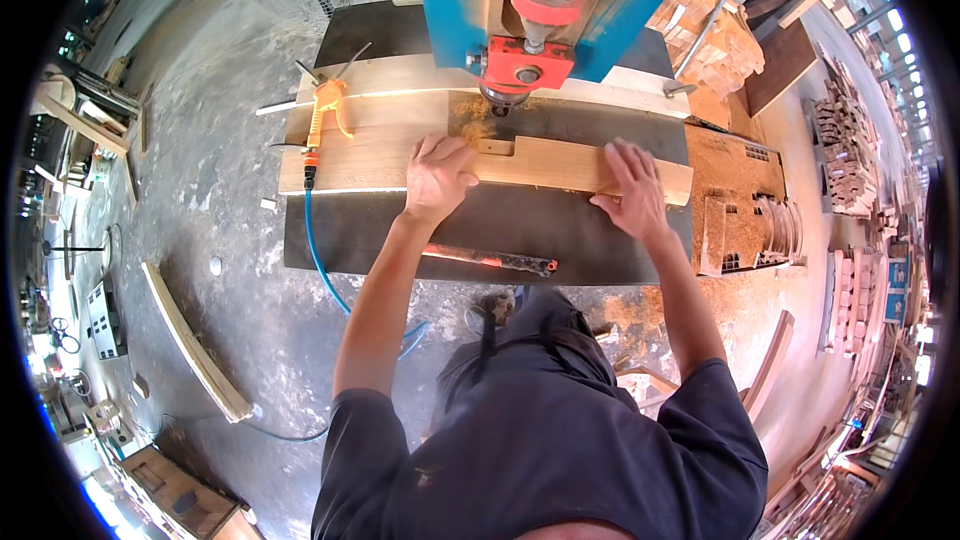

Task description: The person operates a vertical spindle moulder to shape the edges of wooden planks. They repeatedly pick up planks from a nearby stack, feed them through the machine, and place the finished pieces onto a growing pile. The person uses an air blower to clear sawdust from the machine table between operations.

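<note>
Floor plank: long, pale, lying slantwise on the grey floor, well apart from the tabletop.
Blue hose: runs up over the left part of the tabletop and joins the air gun.
Air gun: yellow with orange fitting; rests on the pale board.
Pale board: flat on the dark tabletop, its right end near the left hand.
Left hand: gripping; fingers curled over the left end of the wood piece, thumb toward its near side.
Red-and-dark rod: lies near the front edge of the tabletop, nearer the person than the wood piece.
Drill chuck: dark, below a red drill head; in this view just beyond the notch; height above the work hard to tell. Sawdust close by.
Wood piece: lies lengthwise across the tabletop between both hands; a notch shows in its far edge, left of middle.
Right hand: holding near the right end; fingers spread over the top, thumb at the near edge.
Offcuts: heaped beyond the tabletop's right end, orange-tinted; sawdust spread below.
Stacked wood: many short pieces, far right on the floor.
</note>
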Available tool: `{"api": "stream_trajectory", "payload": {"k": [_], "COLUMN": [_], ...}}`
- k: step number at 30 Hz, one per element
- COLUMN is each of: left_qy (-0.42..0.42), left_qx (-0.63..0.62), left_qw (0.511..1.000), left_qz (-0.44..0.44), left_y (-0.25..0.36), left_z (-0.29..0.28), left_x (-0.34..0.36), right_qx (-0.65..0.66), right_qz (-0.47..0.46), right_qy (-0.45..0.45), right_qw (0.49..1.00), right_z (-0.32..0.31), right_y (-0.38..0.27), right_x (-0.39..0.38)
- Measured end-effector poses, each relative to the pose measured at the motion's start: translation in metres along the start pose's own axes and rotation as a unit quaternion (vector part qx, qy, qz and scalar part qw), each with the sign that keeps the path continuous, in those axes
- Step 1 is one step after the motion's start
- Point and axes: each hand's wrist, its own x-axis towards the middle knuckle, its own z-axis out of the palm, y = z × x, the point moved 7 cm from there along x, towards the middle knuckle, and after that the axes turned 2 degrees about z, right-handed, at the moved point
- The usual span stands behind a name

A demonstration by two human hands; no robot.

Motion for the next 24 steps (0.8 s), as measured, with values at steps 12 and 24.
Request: {"api": "stream_trajectory", "payload": {"k": [12, 24], "left_qy": [0.1, 0.153], "left_qx": [0.088, 0.295], "left_qw": [0.989, 0.846], "left_qz": [-0.062, -0.417], "left_y": [0.063, -0.025], "left_z": [-0.061, -0.158], "left_x": [-0.021, -0.119], "right_qx": [-0.013, 0.698], "right_qz": [-0.005, 0.532], "right_qy": [-0.142, -0.125], "right_qw": [0.99, 0.463], "right_z": [-0.001, -0.1], "right_y": [0.038, 0.271], "right_x": [-0.004, -0.367]}}
